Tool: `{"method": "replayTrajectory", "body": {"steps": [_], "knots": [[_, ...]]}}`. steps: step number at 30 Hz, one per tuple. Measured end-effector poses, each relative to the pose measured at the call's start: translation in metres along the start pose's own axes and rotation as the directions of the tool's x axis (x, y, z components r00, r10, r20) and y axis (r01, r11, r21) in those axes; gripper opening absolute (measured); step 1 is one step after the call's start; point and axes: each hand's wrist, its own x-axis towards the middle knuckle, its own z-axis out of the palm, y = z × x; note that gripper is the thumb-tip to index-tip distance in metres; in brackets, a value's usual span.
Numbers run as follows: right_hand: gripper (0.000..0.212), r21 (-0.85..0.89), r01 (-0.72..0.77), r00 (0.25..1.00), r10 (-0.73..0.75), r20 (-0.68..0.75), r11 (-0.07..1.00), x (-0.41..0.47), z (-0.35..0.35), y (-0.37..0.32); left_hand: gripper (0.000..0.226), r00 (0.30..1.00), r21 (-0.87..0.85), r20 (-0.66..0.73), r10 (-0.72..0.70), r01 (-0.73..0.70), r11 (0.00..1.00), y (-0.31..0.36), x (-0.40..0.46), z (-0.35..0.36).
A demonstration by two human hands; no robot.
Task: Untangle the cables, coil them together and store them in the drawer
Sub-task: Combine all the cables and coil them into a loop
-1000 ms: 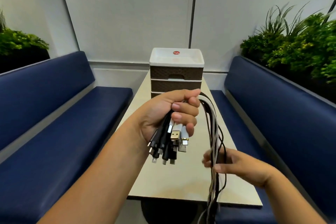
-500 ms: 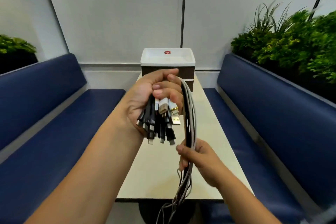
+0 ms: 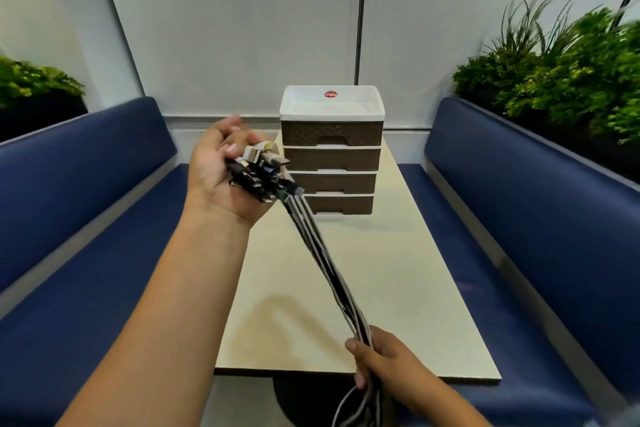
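A bundle of black and white cables stretches taut from upper left to lower right above the table. My left hand holds the plug ends, which fan out from its curled fingers beside the drawer unit. My right hand grips the bundle near the table's front edge; the loose ends hang below it. A brown four-drawer unit with a white top stands at the far end of the table, all drawers closed.
The cream table runs between two blue benches, one at the left and one at the right. Green plants stand behind the right bench and at the far left. A white wall is behind.
My left hand has turned and moved left, plugs now pointing toward the drawers. My right hand has slid down the bundle toward the table's front edge, pulling the cables straight. The camera tilted down.
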Motion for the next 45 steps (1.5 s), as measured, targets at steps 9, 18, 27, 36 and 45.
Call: {"method": "replayTrajectory", "body": {"steps": [9, 18, 27, 36, 45], "knots": [[0.033, -0.757, 0.012, 0.999, -0.047, -0.024, 0.654, -0.030, -0.011, -0.060, 0.028, 0.906, 0.429, -0.083, 0.415, -0.343, 0.836, -0.034, -0.006, -0.043], [0.024, -0.918, 0.036, 0.999, 0.010, 0.043, 0.394, -0.072, -0.011, -0.146, 0.038, 0.887, 0.935, 0.262, 0.381, -0.331, 0.128, -0.061, -0.018, -0.070], [0.027, -0.918, 0.201, 0.979, -0.082, 0.184, 0.342, -0.073, -0.026, -0.189, 0.031, 0.955, 0.967, 0.115, -0.274, -0.171, -0.187, -0.073, -0.028, -0.076], [0.043, -0.709, 0.285, 0.945, -0.314, 0.095, 0.645, -0.058, -0.053, -0.196, 0.068, 0.765, 0.959, -0.122, -0.633, 0.254, 0.122, -0.064, -0.041, -0.078], [0.042, -0.248, 0.382, 0.868, -0.253, 0.428, 0.890, -0.026, -0.098, -0.191, 0.014, 0.597, 0.947, 0.042, -0.801, 0.232, 0.222, -0.062, -0.037, -0.074]]}}
